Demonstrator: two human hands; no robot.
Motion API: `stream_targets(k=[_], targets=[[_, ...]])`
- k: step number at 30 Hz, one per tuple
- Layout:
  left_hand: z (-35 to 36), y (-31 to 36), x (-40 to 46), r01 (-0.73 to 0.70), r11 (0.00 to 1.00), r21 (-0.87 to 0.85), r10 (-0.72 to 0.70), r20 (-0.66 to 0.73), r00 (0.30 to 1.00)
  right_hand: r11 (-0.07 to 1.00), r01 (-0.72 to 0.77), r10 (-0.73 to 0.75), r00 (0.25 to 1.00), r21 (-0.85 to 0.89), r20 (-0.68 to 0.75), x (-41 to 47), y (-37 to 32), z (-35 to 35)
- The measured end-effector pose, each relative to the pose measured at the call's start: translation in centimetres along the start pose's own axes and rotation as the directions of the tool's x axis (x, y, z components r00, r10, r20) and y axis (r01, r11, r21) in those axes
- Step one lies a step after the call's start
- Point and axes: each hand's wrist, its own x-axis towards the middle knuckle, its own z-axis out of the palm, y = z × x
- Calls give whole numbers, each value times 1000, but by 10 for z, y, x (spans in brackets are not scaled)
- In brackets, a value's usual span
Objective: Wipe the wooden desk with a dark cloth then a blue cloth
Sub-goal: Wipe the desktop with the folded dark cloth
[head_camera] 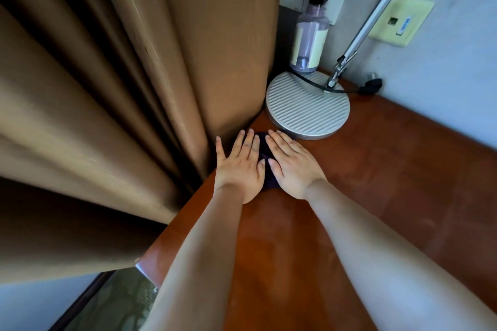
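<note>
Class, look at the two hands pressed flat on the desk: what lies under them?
A dark cloth shows between the left hand and right hand, lying on the wooden desk. Most of the cloth is covered by the palms, so its full outline stays hidden.

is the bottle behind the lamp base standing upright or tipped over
Upright. The bottle stands on its base at the wall behind the lamp base, neck pointing up toward the socket.

— Where's the cloth (265, 161)?
— Mid-frame on the worktop (376, 169), under both hands, left hand (239, 166) beside right hand (293, 164).
— Above them?
— Lamp base (306, 107), then bottle (309, 37); curtain (121, 88) fills the left.
</note>
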Motion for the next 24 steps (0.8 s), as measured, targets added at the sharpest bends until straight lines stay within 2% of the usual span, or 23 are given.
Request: stream_targets(k=[16, 24], targets=[[22, 68, -119, -140, 990, -21, 141, 33, 989, 973, -231, 231, 973, 15, -19, -161, -30, 13], [21, 72, -98, -190, 982, -13, 190, 19, 982, 968, -243, 245, 969, 63, -20, -153, -15, 14]])
